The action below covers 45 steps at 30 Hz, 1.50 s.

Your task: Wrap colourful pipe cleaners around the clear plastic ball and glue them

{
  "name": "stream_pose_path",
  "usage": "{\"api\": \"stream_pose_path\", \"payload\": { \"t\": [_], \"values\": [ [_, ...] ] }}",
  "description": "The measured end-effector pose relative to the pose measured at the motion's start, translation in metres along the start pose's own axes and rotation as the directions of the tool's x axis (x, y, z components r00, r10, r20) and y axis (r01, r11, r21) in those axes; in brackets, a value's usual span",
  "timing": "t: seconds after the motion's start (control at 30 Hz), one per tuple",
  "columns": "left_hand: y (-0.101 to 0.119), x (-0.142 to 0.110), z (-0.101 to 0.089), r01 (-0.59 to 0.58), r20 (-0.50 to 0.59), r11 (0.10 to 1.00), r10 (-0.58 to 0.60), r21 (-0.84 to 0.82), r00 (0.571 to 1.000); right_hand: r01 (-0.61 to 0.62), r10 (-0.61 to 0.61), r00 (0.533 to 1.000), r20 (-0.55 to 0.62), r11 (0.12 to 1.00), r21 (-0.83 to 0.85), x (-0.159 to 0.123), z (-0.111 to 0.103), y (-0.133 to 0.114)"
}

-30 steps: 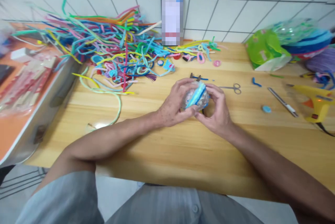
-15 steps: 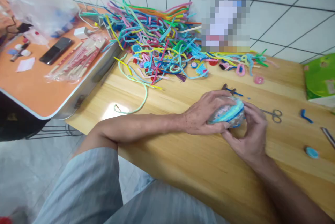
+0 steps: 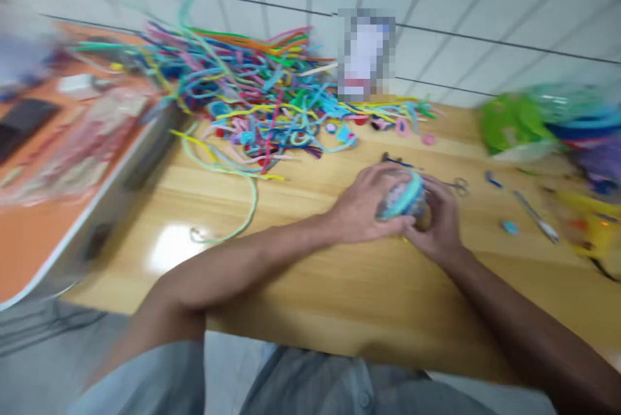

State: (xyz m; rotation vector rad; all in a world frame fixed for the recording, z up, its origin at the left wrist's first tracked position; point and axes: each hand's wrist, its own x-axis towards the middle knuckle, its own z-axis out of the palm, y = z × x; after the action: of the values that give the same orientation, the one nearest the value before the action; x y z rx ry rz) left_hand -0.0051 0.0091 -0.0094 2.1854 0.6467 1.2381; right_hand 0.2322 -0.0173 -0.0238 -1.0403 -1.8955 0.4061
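Both my hands hold a small round ball [image 3: 402,198] wrapped in light blue and pink pipe cleaner, just above the wooden table [image 3: 301,286]. My left hand [image 3: 361,211] cups it from the left with fingers curled over the top. My right hand [image 3: 439,224] grips it from the right and below. The picture is smeared by motion, so fine detail of the fingers is lost.
A big heap of coloured pipe cleaners [image 3: 252,98] lies at the back left. Small scissors [image 3: 458,185], a pen-like tool [image 3: 536,216], a yellow glue gun [image 3: 589,227] and a green bag [image 3: 509,124] sit to the right. An orange table [image 3: 33,208] adjoins on the left.
The view swung left and then back right, blurring. Both hands have stayed on the wrapped ball, turning it slightly between them.
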Motion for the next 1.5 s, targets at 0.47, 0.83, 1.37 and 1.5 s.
{"api": "stream_pose_path", "payload": {
  "t": [0.47, 0.83, 1.37, 1.5],
  "values": [
    [-0.001, 0.000, -0.016, -0.063, 0.088, 0.989, 0.051, 0.134, 0.995, 0.213, -0.216, 0.976, -0.007, 0.965, -0.153, 0.008, 0.008, -0.014],
    [0.002, 0.008, -0.024, -0.063, 0.066, 0.984, 0.053, 0.169, 0.996, 0.200, -0.202, 0.979, -0.029, 0.978, -0.062, 0.008, 0.016, -0.010],
    [-0.001, 0.004, -0.027, -0.066, 0.121, 0.980, 0.044, 0.187, 0.992, 0.131, -0.126, 0.990, -0.066, 0.989, 0.071, 0.011, 0.021, -0.018],
    [0.001, 0.007, -0.029, -0.013, 0.113, 0.982, -0.008, 0.186, 0.994, 0.149, -0.148, 0.989, -0.013, 0.986, 0.075, 0.013, 0.018, -0.012]
  ]
}}
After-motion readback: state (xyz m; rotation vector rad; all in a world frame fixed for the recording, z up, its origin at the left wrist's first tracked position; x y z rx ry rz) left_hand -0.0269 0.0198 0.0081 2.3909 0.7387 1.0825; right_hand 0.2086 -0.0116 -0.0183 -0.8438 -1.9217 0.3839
